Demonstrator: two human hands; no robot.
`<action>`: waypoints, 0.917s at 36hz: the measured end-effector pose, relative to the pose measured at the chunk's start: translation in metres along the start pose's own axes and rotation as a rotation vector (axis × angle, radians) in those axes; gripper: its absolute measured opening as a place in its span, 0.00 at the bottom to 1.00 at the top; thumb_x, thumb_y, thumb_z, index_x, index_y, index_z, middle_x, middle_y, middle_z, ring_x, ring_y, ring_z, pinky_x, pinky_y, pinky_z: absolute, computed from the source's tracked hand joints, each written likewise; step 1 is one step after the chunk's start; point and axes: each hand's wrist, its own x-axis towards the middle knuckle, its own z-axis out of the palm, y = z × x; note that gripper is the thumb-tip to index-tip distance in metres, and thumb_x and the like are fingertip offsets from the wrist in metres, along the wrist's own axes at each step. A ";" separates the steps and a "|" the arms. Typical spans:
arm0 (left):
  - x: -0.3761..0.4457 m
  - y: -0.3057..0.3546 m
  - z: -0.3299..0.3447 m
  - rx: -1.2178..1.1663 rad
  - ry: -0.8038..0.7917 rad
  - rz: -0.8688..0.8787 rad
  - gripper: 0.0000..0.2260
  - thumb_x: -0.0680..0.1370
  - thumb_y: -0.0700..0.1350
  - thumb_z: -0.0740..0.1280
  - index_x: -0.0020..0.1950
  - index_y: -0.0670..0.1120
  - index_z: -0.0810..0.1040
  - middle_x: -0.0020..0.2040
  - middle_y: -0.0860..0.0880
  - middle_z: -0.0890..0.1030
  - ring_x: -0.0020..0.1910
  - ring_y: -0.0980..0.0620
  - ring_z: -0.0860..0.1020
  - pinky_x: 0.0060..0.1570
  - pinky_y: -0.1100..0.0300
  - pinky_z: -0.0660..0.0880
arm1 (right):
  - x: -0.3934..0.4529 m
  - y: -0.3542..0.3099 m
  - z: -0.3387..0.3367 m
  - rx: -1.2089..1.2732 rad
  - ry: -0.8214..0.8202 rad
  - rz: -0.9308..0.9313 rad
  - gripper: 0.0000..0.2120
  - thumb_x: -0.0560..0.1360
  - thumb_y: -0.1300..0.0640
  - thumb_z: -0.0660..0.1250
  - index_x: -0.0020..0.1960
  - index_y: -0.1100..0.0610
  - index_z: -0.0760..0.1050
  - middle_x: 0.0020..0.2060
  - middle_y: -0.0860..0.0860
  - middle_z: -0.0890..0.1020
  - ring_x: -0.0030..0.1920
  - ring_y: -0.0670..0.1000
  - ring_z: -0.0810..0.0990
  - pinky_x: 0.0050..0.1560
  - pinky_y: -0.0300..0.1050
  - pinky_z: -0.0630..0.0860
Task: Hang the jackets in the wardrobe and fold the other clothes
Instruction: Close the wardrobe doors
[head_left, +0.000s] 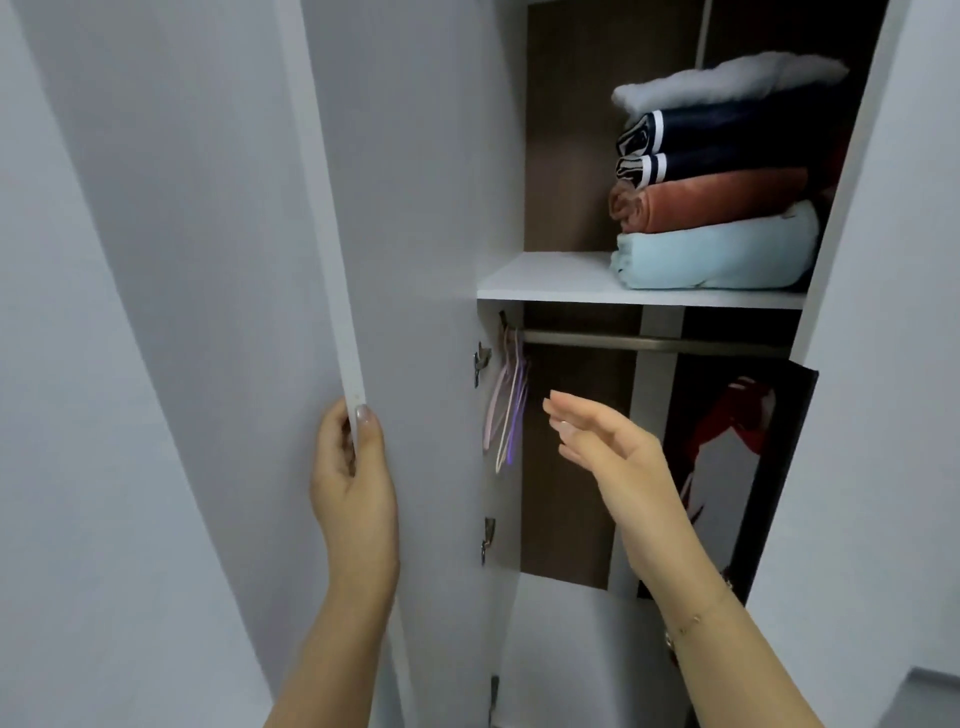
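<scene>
Gripping the door (415, 208) edge, the left hand (353, 467) holds the wardrobe open; the right hand (597, 436) reaches in, fingers straight, empty, toward thin hangers (506, 410) on the rail (649, 343). Light and springy, probably; best taken at the hook. Beyond, folded clothes (722, 176) sit on the shelf (545, 283). No jackets show.

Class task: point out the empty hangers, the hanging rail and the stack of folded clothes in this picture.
hangers (506, 410): head view, on the bunched wire arms.
rail (649, 343): head view, on the bare middle of the bar.
folded clothes (722, 200): head view, on the rust-coloured layer.
</scene>
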 end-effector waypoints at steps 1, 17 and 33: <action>-0.002 -0.001 0.001 -0.003 -0.025 -0.005 0.09 0.83 0.49 0.59 0.52 0.59 0.78 0.46 0.60 0.81 0.46 0.61 0.78 0.48 0.62 0.74 | 0.001 0.002 -0.001 -0.002 0.030 -0.008 0.13 0.79 0.58 0.64 0.59 0.43 0.78 0.53 0.36 0.82 0.57 0.35 0.78 0.60 0.38 0.74; -0.014 -0.041 0.123 0.201 -0.612 0.572 0.28 0.81 0.61 0.55 0.78 0.51 0.53 0.79 0.49 0.53 0.78 0.53 0.53 0.76 0.60 0.52 | 0.021 0.014 -0.097 -0.299 0.458 -0.134 0.15 0.81 0.56 0.62 0.64 0.44 0.77 0.60 0.36 0.79 0.60 0.34 0.74 0.51 0.22 0.71; 0.005 -0.137 0.315 0.761 -0.606 0.944 0.33 0.80 0.67 0.41 0.78 0.53 0.32 0.77 0.50 0.29 0.77 0.49 0.33 0.70 0.30 0.39 | 0.142 0.081 -0.233 -0.948 0.331 -0.447 0.26 0.83 0.44 0.49 0.79 0.45 0.50 0.79 0.45 0.45 0.79 0.47 0.42 0.78 0.47 0.40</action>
